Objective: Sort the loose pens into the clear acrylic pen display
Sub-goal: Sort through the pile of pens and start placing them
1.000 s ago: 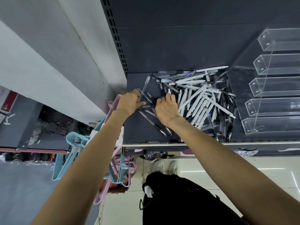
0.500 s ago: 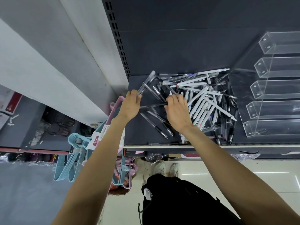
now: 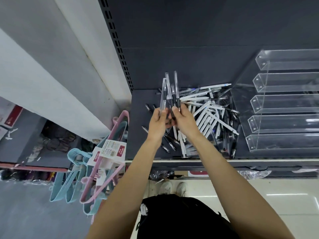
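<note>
At nine o'clock, off the shelf's left end, a bundle of pastel hangers (image 3: 89, 171) is seen hanging beside the grey wall; that side is crowded. The dark shelf (image 3: 139, 135) is bounded at its left rear by a slotted upright (image 3: 119, 44) and at six o'clock by its pale front lip.

Just right of the bare left strip, the left hand (image 3: 158, 122) is held raised with its fingers curled round a clear-barrelled pen, the thumb pressed against it. The right hand (image 3: 184, 120), touching the left, is pinching several more of the same clear pens (image 3: 170, 90), so that the bunch points towards twelve o'clock. A second ago both hands were lying flat on the shelf, picking among single pens; since then a small bunch of one kind has been gathered and lifted clear. The sorting step is therefore judged done for this handful, and only the carry and drop are left.

Under and to the right of the hands, the loose pile (image 3: 210, 116) of white and dark pens is spread almost to the display's foot. At three o'clock the clear acrylic pen display (image 3: 264, 100) stands with its stepped troughs apparently empty. Open air is left above the pile for a rightward carry; the trough edges and the pile's upturned ends are the edges to be cleared.
</note>
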Action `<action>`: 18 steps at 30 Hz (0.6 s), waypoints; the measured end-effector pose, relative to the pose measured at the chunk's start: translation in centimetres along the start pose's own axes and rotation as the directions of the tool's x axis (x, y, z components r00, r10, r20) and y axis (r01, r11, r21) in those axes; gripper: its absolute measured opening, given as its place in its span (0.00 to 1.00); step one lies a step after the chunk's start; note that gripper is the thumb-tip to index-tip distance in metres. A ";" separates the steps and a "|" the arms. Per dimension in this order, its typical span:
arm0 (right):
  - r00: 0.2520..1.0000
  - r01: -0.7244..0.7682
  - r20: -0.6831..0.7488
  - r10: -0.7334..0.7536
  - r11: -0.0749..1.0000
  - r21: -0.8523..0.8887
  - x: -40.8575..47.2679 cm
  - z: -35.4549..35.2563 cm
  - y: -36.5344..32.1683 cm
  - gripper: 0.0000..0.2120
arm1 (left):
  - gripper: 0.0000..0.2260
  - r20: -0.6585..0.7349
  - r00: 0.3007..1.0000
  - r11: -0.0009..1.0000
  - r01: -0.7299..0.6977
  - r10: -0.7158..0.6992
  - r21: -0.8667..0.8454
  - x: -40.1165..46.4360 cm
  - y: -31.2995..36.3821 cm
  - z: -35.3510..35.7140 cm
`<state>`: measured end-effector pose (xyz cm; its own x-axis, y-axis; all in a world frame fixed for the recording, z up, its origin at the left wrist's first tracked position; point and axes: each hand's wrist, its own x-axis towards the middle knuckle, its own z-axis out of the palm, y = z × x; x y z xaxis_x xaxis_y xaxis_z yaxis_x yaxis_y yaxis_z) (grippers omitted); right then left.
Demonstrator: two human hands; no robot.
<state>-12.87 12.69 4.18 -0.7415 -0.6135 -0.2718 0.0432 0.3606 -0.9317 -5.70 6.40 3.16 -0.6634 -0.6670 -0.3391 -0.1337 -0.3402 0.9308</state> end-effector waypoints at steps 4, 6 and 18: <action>0.998 -0.035 -0.057 0.033 0.999 -0.029 -0.7 1.5 1.0 0.14 | 0.08 -0.033 0.999 0.999 0.020 -0.020 0.025 -0.8 -1.1 0.7; 0.992 -0.069 -0.111 0.057 0.992 -0.105 -1.2 2.0 1.2 0.14 | 0.09 -0.054 0.998 0.999 0.030 -0.029 0.011 -1.3 -1.5 0.7; 0.985 -0.135 0.097 0.144 0.986 -0.100 -2.8 0.5 2.2 0.07 | 0.08 -0.035 0.993 0.976 -0.102 0.110 0.193 -3.3 -2.6 -1.6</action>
<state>-10.38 14.86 2.73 -0.6589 -0.6203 -0.4256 0.0754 0.5084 -0.8578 -2.03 8.42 1.61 -0.6478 -0.7233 -0.2389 -0.2048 -0.1366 0.9692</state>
